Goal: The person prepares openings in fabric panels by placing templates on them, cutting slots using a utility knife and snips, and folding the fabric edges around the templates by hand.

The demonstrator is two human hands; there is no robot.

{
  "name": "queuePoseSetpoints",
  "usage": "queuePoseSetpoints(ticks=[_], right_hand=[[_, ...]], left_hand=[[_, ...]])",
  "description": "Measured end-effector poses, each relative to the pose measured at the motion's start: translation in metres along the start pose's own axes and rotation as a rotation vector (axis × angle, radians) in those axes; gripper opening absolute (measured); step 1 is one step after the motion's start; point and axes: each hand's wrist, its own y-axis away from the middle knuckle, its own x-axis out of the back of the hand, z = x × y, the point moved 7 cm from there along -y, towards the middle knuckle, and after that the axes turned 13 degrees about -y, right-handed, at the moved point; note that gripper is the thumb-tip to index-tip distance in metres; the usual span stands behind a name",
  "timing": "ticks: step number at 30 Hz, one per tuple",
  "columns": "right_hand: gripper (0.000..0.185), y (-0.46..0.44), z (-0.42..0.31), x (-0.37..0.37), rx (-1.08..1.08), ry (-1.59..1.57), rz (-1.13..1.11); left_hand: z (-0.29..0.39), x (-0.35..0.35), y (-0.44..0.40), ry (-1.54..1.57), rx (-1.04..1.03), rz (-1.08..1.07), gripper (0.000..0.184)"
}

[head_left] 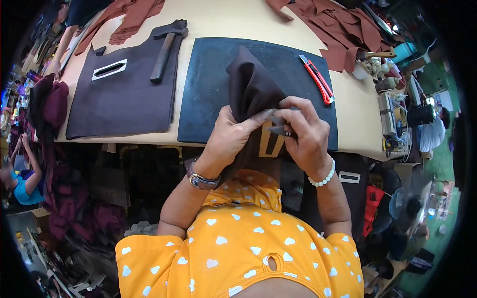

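Note:
A dark brown fabric piece is bunched up over the near part of the black cutting board and hangs down in front of me. My left hand grips its folded edge, thumb on top. Close beside it, my right hand has its fingers pinched at the same fold. A small dark pointed item shows under those right fingers; its kind is unclear. Just below the fingertips, a cream slotted frame lies on the fabric, partly covered by my hands.
Under the fabric lies the black cutting board, with a red box cutter on its right. To the left, a hammer rests on dark brown panels. Rust-coloured pieces lie behind. Another person's arm reaches in at far left.

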Motion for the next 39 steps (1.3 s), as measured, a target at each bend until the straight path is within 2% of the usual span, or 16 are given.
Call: queuePoseSetpoints(ticks=[3, 7, 11, 12, 15, 17, 19, 21, 23, 24, 27, 29, 31, 33, 36, 39], right_hand=[[0.016, -0.005, 0.018, -0.001, -0.159, -0.169, 0.059], [0.007, 0.0, 0.049, -0.018, -0.664, -0.537, 0.079], [0.018, 0.013, 0.072, 0.0, -0.622, -0.533, 0.355], [0.021, 0.023, 0.077, 0.003, -0.695, -0.62, 0.391], [0.022, 0.058, 0.072, -0.005, -0.892, -0.67, 0.244], [0.025, 0.083, 0.066, -0.021, -0.87, -0.797, 0.026], [0.018, 0.103, 0.069, -0.021, -0.928, -0.773, 0.012], [0.014, 0.108, 0.07, -0.01, -0.928, -0.727, 0.048], [0.007, 0.094, 0.071, 0.009, -0.818, -0.55, 0.123], [0.007, 0.084, 0.067, 0.013, -0.772, -0.503, 0.112], [0.007, 0.049, 0.047, 0.008, -0.625, -0.435, 0.01], [0.008, 0.029, 0.031, -0.001, -0.516, -0.431, -0.091], [0.009, 0.012, 0.013, -0.006, -0.4, -0.435, -0.187], [0.012, 0.001, -0.005, -0.001, -0.289, -0.436, -0.209], [0.014, -0.002, -0.018, 0.008, -0.192, -0.417, -0.232], [0.017, -0.002, -0.019, 0.02, -0.274, -0.383, -0.355]], left_hand=[[-0.002, 0.0, -0.002, 0.04, 0.068, -0.007, 0.025], [-0.023, 0.007, 0.0, -0.012, 0.193, 0.079, 0.021], [-0.006, 0.002, 0.0, 0.014, 0.085, -0.033, 0.017], [-0.004, 0.006, -0.002, 0.039, 0.063, -0.01, 0.017], [0.002, 0.017, -0.012, 0.067, -0.012, 0.082, 0.017], [0.009, 0.028, -0.016, 0.029, -0.082, 0.179, 0.018], [0.018, 0.045, -0.014, 0.004, -0.185, 0.284, 0.022], [0.023, 0.071, -0.006, -0.076, -0.17, 0.439, 0.023], [0.027, 0.107, -0.001, -0.38, -0.313, 0.574, 0.029], [0.051, 0.106, 0.008, -0.703, -0.414, 0.625, 0.052], [0.096, 0.078, 0.024, -1.332, -0.682, 0.738, 0.077], [0.109, 0.039, 0.009, -1.446, -0.768, 0.237, 0.092], [0.101, -0.002, -0.001, -1.575, -0.75, -0.316, 0.094], [0.086, -0.03, -0.004, -1.55, -0.738, -0.674, 0.079], [0.065, -0.052, -0.012, -1.628, -0.222, -1.329, 0.051], [0.064, -0.052, -0.018, -1.524, 0.013, -1.437, 0.034]])
